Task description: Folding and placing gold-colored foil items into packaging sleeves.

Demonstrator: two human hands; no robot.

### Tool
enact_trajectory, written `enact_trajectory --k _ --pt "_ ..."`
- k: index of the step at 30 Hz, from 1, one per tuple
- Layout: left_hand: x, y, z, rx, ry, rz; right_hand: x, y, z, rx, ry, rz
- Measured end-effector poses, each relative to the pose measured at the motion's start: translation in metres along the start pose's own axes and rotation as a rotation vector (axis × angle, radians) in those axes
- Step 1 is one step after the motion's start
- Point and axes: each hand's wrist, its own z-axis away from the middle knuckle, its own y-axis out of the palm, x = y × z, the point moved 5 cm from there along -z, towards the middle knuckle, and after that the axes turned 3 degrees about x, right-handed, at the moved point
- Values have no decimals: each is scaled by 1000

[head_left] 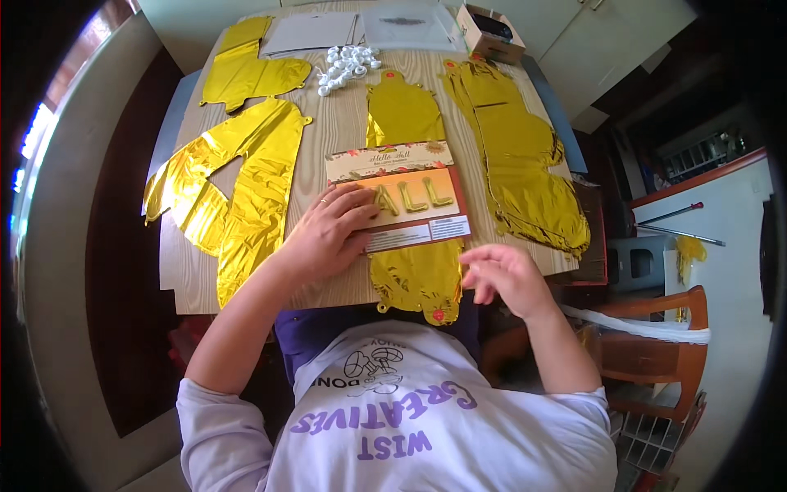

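A printed card [410, 231] with orange and cream panels and a picture of gold letter balloons lies at the middle of the table. My left hand [329, 230] rests on its left part, fingers laid flat. Beneath the card stretches a long, flat gold foil balloon [414, 283], showing above and below it, with small tabs and red spots at its ends. Beside the lower right edge of this foil is my right hand [507, 279], its fingers loosely bent and apart. Nothing shows in its grasp; whether a fingertip touches the foil I cannot tell.
More flat gold foil balloons lie around: one shaped like an A [258, 176] at left, an L-like one [250, 70] far left, and a stack [516, 139] at right. White ribbon rolls [348, 66], white sheets [307, 33], a clear plastic sleeve [410, 29] and a box [492, 34] stand behind.
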Motion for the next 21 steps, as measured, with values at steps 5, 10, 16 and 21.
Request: enact_trajectory --k 5,10,16,21 --pt "12 2 -7 -63 28 -138 10 27 35 -269 -726 1311" --pt "10 13 -11 0 8 -103 -31 45 7 -302 -1063 1467" --pt "-20 15 5 29 4 -93 -39 41 42 -296 -1145 1343" --pt "-28 20 9 -13 -8 -33 -47 38 56 -195 -1160 1294"
